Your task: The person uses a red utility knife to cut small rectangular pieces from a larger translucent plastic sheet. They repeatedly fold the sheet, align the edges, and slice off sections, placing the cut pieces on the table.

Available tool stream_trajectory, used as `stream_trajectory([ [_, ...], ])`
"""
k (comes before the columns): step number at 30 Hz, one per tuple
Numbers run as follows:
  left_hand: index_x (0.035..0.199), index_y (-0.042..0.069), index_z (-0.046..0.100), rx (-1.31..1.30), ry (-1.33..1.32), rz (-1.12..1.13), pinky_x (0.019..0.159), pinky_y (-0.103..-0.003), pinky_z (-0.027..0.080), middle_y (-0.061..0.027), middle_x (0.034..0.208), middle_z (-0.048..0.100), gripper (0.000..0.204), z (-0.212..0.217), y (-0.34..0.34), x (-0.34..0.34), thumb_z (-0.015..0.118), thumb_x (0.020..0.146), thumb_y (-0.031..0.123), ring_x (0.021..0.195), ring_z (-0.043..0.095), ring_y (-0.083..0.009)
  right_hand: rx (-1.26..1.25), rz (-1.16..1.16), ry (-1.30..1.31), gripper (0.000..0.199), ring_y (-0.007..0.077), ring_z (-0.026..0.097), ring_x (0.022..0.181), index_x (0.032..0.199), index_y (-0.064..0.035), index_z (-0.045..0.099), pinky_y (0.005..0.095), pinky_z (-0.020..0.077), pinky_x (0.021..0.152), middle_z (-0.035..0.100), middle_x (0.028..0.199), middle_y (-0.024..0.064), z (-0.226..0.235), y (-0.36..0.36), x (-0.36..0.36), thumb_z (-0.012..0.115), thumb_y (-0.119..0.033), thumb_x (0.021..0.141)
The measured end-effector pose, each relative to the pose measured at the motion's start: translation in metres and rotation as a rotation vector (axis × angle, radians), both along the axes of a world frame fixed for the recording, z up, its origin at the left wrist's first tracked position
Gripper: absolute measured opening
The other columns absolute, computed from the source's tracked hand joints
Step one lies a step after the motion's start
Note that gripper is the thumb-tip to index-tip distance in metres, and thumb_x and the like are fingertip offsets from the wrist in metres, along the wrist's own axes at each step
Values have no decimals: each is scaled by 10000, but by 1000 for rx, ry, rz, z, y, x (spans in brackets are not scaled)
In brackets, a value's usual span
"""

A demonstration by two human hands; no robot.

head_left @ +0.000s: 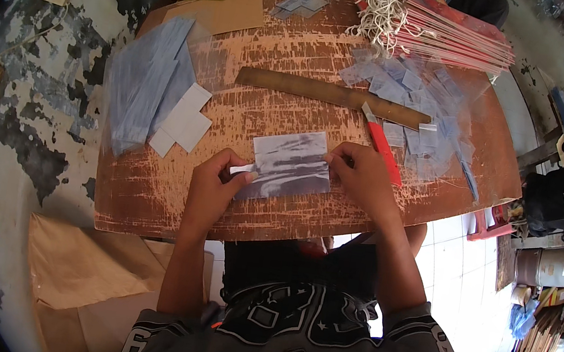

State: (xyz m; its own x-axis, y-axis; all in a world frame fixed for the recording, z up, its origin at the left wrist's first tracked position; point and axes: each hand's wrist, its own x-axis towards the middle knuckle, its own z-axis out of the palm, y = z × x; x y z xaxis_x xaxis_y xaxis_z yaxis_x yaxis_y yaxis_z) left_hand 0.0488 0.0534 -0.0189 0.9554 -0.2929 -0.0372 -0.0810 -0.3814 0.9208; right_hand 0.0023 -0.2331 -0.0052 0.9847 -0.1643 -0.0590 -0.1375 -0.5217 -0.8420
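A glossy, see-through plastic sheet point(292, 164) lies near the front of the worn brown table, its surface full of reflections. At its left edge my left hand point(215, 185) is closed in a pinch, with a small white tab point(242, 169) between thumb and fingers. My right hand point(365, 178) pinches the sheet's upper right edge between thumb and forefinger. Just beyond my right hand lies a red-handled cutter knife point(385, 150), its blade pointing away from me. A white card with stepped edges point(186, 122) rests to the left of my left hand.
Long plastic sheets point(137, 93) are stacked at the left. A flat brown strip point(328, 96) crosses the middle. Small plastic pieces point(420, 98) spread at the right, below a pink bundle with white cords point(437, 29). Cardboard point(228, 14) lies far left. Another person point(558, 191) is at the right.
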Motion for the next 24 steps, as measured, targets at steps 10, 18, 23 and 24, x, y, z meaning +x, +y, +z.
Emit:
stream_trajectory([
  [10,1045,5,668,-85,59,9,637,-218,413,20,811,630,196,12,-2,0,780,894,61,709,530,-45,87,-37,13,232,212,663,645,936,22,716,369,508,649,698,719,123,-11,0,2,704,-206,976],
  [18,1025,3,706,-195,53,117,638,-238,434,-12,845,702,211,11,3,2,828,885,103,727,579,-56,143,-76,-162,174,127,609,620,963,21,698,307,477,605,668,701,64,-3,9,-5,695,-150,998],
  [23,991,22,714,-41,-364,218,781,-313,475,-41,860,731,181,10,-8,-8,820,881,120,828,663,-154,-65,-129,-475,102,228,675,723,993,12,716,326,514,661,708,862,123,-11,11,-4,731,-80,951],
  [24,1012,23,712,55,-422,199,823,-328,476,-50,883,731,194,8,-9,-10,820,878,113,875,663,-174,-68,-128,-508,90,250,684,745,992,8,720,336,523,675,711,880,126,-14,11,-5,732,-67,942],
])
